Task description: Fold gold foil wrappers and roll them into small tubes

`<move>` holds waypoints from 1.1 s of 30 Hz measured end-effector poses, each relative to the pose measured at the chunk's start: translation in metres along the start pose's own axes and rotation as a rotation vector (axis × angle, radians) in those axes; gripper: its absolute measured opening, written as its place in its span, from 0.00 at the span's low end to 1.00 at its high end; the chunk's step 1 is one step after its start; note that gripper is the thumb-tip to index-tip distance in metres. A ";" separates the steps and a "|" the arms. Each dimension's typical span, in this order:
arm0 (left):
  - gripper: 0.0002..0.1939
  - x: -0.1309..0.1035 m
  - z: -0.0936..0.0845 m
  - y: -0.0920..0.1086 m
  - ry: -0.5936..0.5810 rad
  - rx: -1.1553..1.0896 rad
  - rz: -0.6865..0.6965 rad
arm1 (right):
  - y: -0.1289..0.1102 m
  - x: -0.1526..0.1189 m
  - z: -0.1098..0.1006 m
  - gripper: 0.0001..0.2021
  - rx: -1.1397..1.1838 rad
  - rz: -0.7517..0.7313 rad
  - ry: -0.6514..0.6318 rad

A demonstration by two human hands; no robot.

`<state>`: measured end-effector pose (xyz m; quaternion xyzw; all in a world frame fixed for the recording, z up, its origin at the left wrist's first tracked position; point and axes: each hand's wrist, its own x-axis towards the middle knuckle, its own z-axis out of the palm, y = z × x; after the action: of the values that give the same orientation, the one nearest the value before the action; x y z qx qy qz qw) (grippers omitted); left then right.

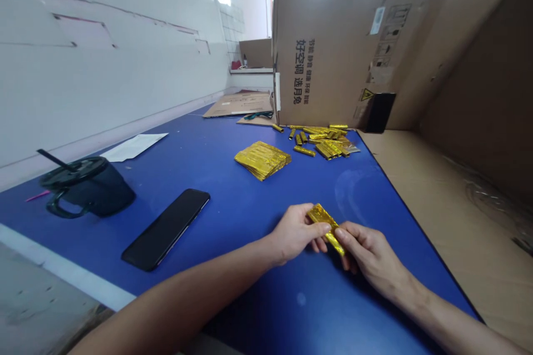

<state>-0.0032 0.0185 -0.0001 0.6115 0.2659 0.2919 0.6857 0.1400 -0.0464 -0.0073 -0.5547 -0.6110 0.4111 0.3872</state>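
Over the near part of the blue table, my left hand (297, 233) and my right hand (366, 249) both pinch one shiny gold foil strip (320, 215). The thumbs press on top of it, and some fingers curl out of sight beneath. Part of the strip is covered by the thumbs; it slants down toward the right. Farther away lies a flat stack of gold foil pieces (262, 158). Behind and to its right is a loose heap of small gold foil rolls and strips (328, 147), several lying singly beside it.
A black phone (166, 228) and a dark lidded mug (94, 186) with a straw are at the left, near a white paper (134, 147). A large cardboard box (333, 55) stands at the back right. Flat cardboard (241, 104) lies at the table's far end (195, 122).
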 end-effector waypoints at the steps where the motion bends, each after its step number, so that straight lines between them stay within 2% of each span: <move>1: 0.14 -0.001 0.000 0.000 0.009 -0.007 -0.002 | -0.001 -0.001 0.001 0.19 -0.006 -0.001 0.003; 5: 0.13 -0.001 -0.001 0.002 0.030 -0.029 -0.021 | -0.003 -0.001 0.002 0.19 -0.004 0.007 0.010; 10: 0.11 0.003 -0.006 0.004 0.201 -0.096 0.014 | -0.005 0.000 0.000 0.18 0.028 0.043 0.028; 16: 0.10 0.006 -0.012 0.006 0.282 -0.101 0.056 | -0.003 0.000 -0.001 0.19 0.050 0.102 -0.118; 21: 0.11 0.005 -0.011 0.004 0.236 -0.121 0.036 | -0.003 0.002 -0.001 0.19 0.047 0.101 -0.136; 28: 0.12 0.005 -0.011 0.003 0.261 -0.211 -0.013 | -0.002 0.001 0.001 0.19 0.044 0.084 -0.126; 31: 0.13 0.005 -0.013 0.004 0.244 -0.206 -0.005 | -0.001 0.000 0.001 0.19 -0.059 0.045 -0.093; 33: 0.15 0.006 -0.016 0.004 0.207 -0.191 0.000 | 0.001 0.000 -0.001 0.19 -0.223 -0.019 -0.029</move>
<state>-0.0105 0.0342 0.0025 0.5101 0.3058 0.3774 0.7098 0.1410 -0.0465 -0.0082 -0.5827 -0.6636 0.3448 0.3182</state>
